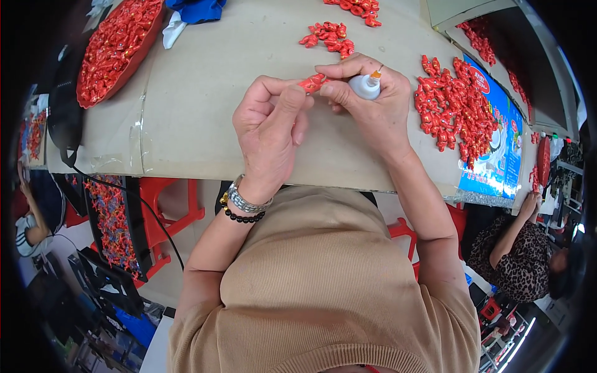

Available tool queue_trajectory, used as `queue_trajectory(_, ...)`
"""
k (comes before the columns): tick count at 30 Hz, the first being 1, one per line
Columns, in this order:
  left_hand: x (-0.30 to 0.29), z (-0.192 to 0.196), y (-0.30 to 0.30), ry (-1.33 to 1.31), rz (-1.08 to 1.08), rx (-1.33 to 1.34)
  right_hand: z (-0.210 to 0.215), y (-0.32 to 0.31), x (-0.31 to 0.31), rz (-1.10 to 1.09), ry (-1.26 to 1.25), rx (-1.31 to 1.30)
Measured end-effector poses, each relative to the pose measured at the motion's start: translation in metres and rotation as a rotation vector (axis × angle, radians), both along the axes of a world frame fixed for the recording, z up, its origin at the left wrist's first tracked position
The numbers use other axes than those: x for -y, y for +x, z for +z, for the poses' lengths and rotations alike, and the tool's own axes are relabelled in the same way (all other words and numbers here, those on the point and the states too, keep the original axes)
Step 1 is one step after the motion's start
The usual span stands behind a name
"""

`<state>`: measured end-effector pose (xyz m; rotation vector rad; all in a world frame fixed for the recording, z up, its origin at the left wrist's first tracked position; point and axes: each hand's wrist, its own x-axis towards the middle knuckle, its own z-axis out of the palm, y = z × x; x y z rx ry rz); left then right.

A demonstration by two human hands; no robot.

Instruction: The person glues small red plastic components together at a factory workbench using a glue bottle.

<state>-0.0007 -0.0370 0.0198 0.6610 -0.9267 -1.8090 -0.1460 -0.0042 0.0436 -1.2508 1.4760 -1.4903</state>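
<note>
Between both hands, over the table, is a small red figurine. My left hand pinches one end of it between thumb and index finger. My right hand holds its other end in the thumb and fingertips. Tucked in that same right hand is a small white glue bottle with an orange-based needle tip pointing up and away. The fingers cover much of the figurine, so its exact shape cannot be made out. Just beyond my hands lies a small cluster of similar red figurines.
A red basket heaped with figurines stands far left. A large pile lies on a blue printed sheet at right, near a grey box. More pieces lie at the far edge. A black cable hangs at left. A co-worker sits at right.
</note>
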Motion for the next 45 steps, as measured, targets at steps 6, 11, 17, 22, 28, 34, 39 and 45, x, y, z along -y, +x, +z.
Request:
queue_trajectory(6, -0.004, -0.003, -0.001, -0.068, 0.047, 0.031, -0.012, 0.003, 0.000, -0.035, -0.136, -0.144)
queue_trajectory(11, -0.004, -0.005, 0.001, -0.135, 0.045, 0.047, -0.011, 0.003, -0.001, 0.027, -0.284, -0.315)
queue_trajectory(17, -0.005, -0.002, -0.002, -0.165, 0.036, 0.036, -0.003, 0.005, 0.001, -0.049, -0.298, -0.185)
queue_trajectory(22, -0.008, 0.000, -0.001, -0.208, 0.128, 0.154, -0.005, 0.007, -0.003, -0.066, -0.152, -0.011)
queue_trajectory(28, -0.008, -0.005, 0.001, -0.228, 0.114, 0.130, -0.006, 0.007, -0.003, -0.007, -0.150, 0.034)
queue_trajectory(34, -0.010, -0.011, 0.002, -0.310, 0.188, 0.178, -0.009, 0.007, -0.002, 0.036, -0.211, -0.013)
queue_trajectory(39, -0.012, -0.013, 0.004, -0.341, 0.214, 0.242, -0.008, 0.006, -0.003, 0.053, -0.220, -0.019)
queue_trajectory(45, -0.012, -0.013, 0.003, -0.366, 0.231, 0.245, -0.008, 0.006, -0.003, 0.061, -0.213, -0.015)
